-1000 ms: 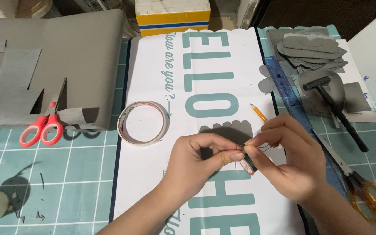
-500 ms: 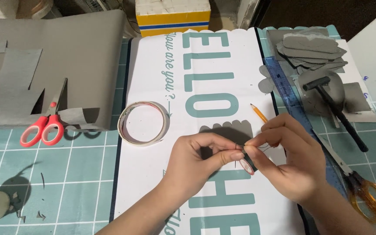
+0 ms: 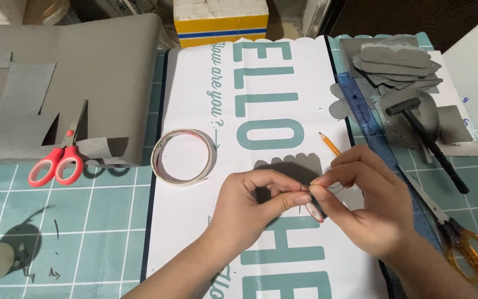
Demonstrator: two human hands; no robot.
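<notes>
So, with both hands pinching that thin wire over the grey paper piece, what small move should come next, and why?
Probably a gentle pull apart. The left hand and right hand pinch a thin dark wire almost fingertip to fingertip above the scalloped grey paper piece, so it looks slack and hard to place.

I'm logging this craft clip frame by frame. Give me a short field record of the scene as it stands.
left hand: pinches a small piece at the fingertips
right hand: pinches the same small piece, too small to identify
under hands: grey cutout on white sheet
left of sheet: tape roll, red scissors
right of sheet: blue ruler, orange scissors
</notes>
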